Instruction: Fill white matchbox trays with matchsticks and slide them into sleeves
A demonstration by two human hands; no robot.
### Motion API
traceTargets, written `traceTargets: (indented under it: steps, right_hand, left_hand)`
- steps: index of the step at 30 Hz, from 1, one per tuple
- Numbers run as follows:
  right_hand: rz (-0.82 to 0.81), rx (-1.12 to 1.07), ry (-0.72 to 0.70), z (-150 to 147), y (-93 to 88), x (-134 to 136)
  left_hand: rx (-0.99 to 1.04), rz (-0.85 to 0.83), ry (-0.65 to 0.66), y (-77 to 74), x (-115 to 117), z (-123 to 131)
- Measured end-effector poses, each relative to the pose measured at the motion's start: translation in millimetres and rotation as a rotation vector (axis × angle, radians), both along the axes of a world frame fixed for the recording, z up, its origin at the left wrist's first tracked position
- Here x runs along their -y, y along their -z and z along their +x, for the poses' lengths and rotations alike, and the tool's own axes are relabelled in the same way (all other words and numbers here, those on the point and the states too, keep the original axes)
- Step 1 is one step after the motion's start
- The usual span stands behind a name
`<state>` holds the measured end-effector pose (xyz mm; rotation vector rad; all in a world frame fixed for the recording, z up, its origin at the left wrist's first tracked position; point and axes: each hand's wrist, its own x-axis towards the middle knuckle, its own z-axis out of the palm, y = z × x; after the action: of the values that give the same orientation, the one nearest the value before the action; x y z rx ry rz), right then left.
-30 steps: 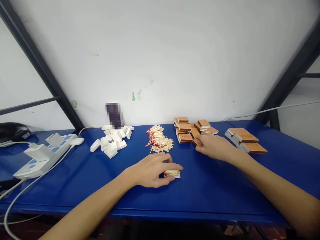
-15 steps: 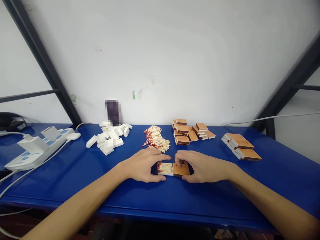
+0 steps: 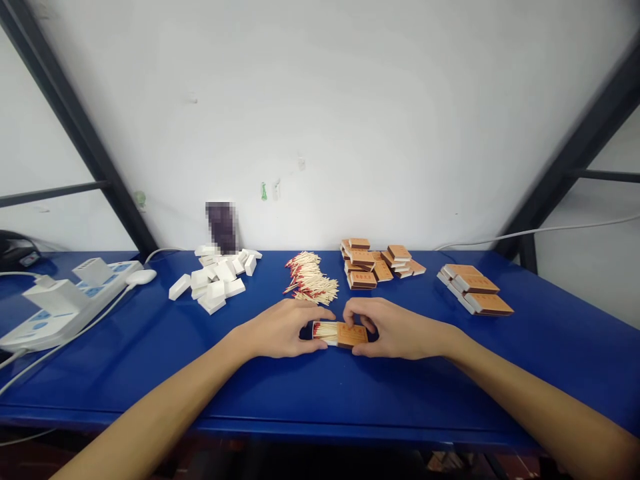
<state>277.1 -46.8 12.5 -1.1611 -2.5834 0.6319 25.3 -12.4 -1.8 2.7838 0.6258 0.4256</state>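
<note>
My left hand curves round the left end of a white matchbox tray, thumb at the near side and fingers at the far side. Red-tipped matches fill the tray. Its right part is inside an orange-brown matchbox sleeve. My right hand grips that sleeve, with the thumb on the near right corner and a finger on top. Behind the hands lies a loose heap of matches.
White trays are heaped at the back left. Matchbox sleeves are stacked behind my right hand. Several matchboxes lie in a block at the right. A power strip with cables occupies the left of the blue table.
The sleeve has slid left over part of the match-filled tray, covering some of the matches. My right hand has moved left with it. My left hand has closed in on the tray.
</note>
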Motion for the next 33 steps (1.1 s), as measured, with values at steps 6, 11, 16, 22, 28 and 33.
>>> traceTargets:
  steps: [6, 11, 16, 22, 28, 33]
  right_hand:
    - [0.047, -0.014, 0.018, -3.7, 0.9, 0.6]
    - [0.028, -0.021, 0.015, -3.2, -4.0, 4.4]
    - [0.030, -0.016, 0.000, -0.2, -5.5, 5.0]
    - [-0.028, 0.034, 0.012, 4.6, -8.8, 4.4]
    - [-0.034, 0.026, 0.010, 6.2, -7.3, 2.0]
    - [-0.047, 0.002, 0.017, 7.5, -6.6, -0.9]
  left_hand:
    - [0.060, -0.093, -0.018, 0.5, -3.7, -0.6]
    - [0.021, -0.091, 0.006, -5.4, 2.4, 2.0]
    - [-0.011, -0.092, 0.029, -10.2, 6.5, 2.6]
    - [-0.092, 0.011, 0.065, -9.9, 7.2, 2.6]
    - [-0.142, 0.171, 0.093, -7.4, 5.7, 2.6]
    - [-0.174, 0.269, 0.084, -7.0, 5.9, 2.5]
